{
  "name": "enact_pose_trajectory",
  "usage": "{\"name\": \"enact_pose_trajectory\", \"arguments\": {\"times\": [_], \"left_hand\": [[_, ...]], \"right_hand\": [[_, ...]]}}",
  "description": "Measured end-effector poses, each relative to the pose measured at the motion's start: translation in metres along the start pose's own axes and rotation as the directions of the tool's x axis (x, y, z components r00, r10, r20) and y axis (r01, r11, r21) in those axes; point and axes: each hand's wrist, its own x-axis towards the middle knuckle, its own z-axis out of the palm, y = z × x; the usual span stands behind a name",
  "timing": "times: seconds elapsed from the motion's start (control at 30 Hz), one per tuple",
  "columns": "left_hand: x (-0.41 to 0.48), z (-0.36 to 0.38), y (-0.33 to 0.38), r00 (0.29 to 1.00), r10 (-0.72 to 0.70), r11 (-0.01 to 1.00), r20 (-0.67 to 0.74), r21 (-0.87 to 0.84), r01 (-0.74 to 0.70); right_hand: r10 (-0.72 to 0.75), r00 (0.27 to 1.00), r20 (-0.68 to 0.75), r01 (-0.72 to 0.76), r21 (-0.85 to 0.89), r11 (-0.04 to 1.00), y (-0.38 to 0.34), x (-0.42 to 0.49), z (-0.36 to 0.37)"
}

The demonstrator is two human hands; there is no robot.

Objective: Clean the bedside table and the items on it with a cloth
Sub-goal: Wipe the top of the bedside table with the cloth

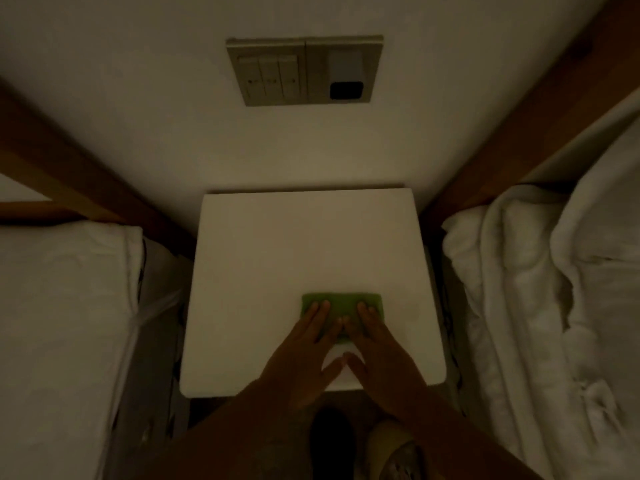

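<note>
1. Head view: the green cloth (341,303) lies folded into a flat rectangle near the front edge of the white surface (304,244), roughly centred side to side.
2. The left hand (304,344) and right hand (377,344) lie side by side on it. Each grip is spread, its fingers (317,311) straight and pressing down, pinching nothing. The thumbs nearly meet just behind the cloth.
3. To wipe well, I would press evenly through both palms and push toward the wall in straight, overlapping lanes. The rim and corners come last.
4. The surface looks hard, smooth and matt, square with rounded corners, so the cloth should glide.
5. The cloth looks thin, soft and slightly napped. Fingertip pressure alone would probably bunch it, so flat hands suit it.
6. A smooth white bed (62,306) sits close on the left and a rumpled, puffy quilt (536,289) on the right. A wide stroke could brush against either.
7. The light is dim, so dust or streaks cannot be made out.
</note>
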Motion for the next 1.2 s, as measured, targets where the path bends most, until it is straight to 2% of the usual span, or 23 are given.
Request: {"name": "enact_pose_trajectory", "arguments": {"times": [0.1,0.27,0.43,0.53,0.83,1.0,1.2], "left_hand": [[-0.028,0.015,0.014,1.0,-0.003,0.999,0.016,-0.051,0.004],[-0.06,0.031,0.033,0.998,0.027,0.999,0.065,0.039,-0.029],[-0.061,0.031,0.034,0.998,0.018,1.0,0.057,0.021,-0.019],[-0.052,0.029,0.033,0.999,0.025,1.0,0.042,-0.013,-0.024],[0.049,-0.004,0.014,0.994,0.011,0.992,-0.112,-0.121,-0.025],[0.122,-0.04,-0.004,0.971,0.036,0.993,-0.236,-0.105,-0.062],[0.202,-0.071,-0.017,0.965,0.008,0.997,-0.262,-0.072,-0.027]], "right_hand": [[-0.004,1.0,0.025,0.003,0.017,1.0,0.0,-0.034,0.013],[0.033,0.998,0.062,-0.032,-0.029,0.999,-0.006,-0.073,0.029],[0.079,0.995,0.059,-0.079,0.002,0.997,-0.01,-0.072,0.022],[0.055,0.997,0.051,-0.057,0.038,0.998,-0.003,-0.064,0.016],[0.028,0.997,-0.066,-0.026,0.03,0.999,0.035,0.025,-0.027],[-0.028,0.992,-0.126,0.029,0.003,1.0,0.054,0.099,-0.069],[-0.044,0.99,-0.133,0.036,-0.057,0.998,0.08,0.166,-0.111]]}}
